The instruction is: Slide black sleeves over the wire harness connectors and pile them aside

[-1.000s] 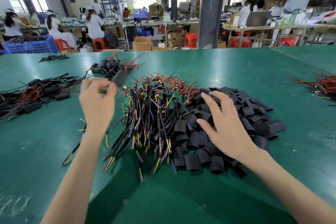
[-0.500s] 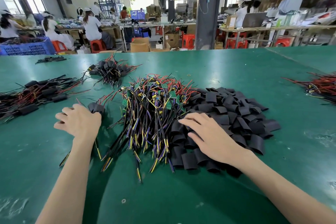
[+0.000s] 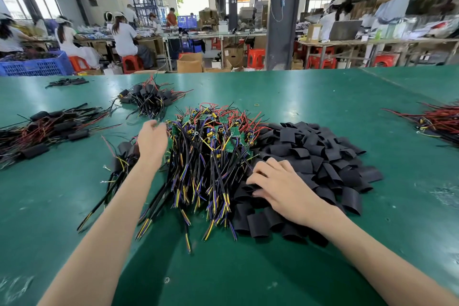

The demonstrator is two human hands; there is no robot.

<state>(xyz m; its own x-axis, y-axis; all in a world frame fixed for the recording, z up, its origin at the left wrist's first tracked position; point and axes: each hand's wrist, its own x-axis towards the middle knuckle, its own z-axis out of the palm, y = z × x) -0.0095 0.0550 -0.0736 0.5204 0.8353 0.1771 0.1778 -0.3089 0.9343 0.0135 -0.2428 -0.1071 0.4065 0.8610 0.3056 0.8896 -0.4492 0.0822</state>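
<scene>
Where the green-topped work table (image 3: 323, 97) spread widest, one heap of unsleeved wire harnesses (image 3: 206, 156) lay at centre: black, yellow and purple leads with small green circuit boards at their far ends.

- Heap of flat black tube sleeves (image 3: 323, 156): touching the harness heap on its right.
- Left hand (image 3: 152, 141): at the far-left edge of the harness heap, fingers loosely extended against the boards, nothing seen in its grip.
- Right hand (image 3: 280, 189): well apart from the left, lying on the near-left part of the sleeve heap, fingers bent onto the sleeves; whether it pinched one could not be told.
- Few black-sleeved harnesses (image 3: 124, 149): on the table just left of the left hand.
- Small far pile of sleeved harnesses (image 3: 149, 97): beyond the left hand.
- Long left pile of sleeved harnesses (image 3: 49, 129): near the left edge.
- Bundle of red and black wires (image 3: 442, 119): at the right edge.
</scene>
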